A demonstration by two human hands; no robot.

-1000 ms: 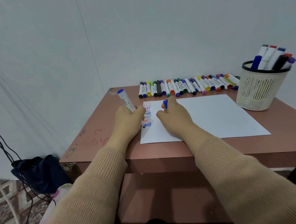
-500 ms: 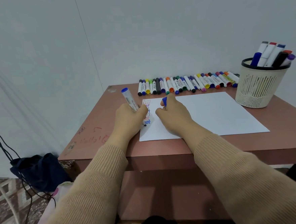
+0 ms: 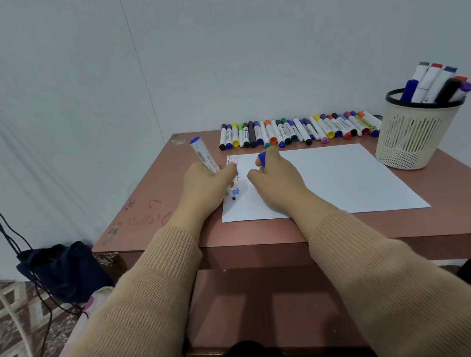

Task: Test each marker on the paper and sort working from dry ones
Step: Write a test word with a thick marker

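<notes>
At the left edge of the paper (image 3: 326, 180), a blue-ended marker (image 3: 205, 156) stands tilted, its tip touching the sheet just below a column of written words (the lowest is blue). The left hand (image 3: 205, 187) grips the barrel, fingers curled tight around it. The right hand (image 3: 277, 179) rests on the paper just beside, pinching the blue cap (image 3: 262, 159). Behind, a row of markers (image 3: 298, 130) lies on the surface (image 3: 158, 200); a basket (image 3: 412, 135) holding more stands at the right.
</notes>
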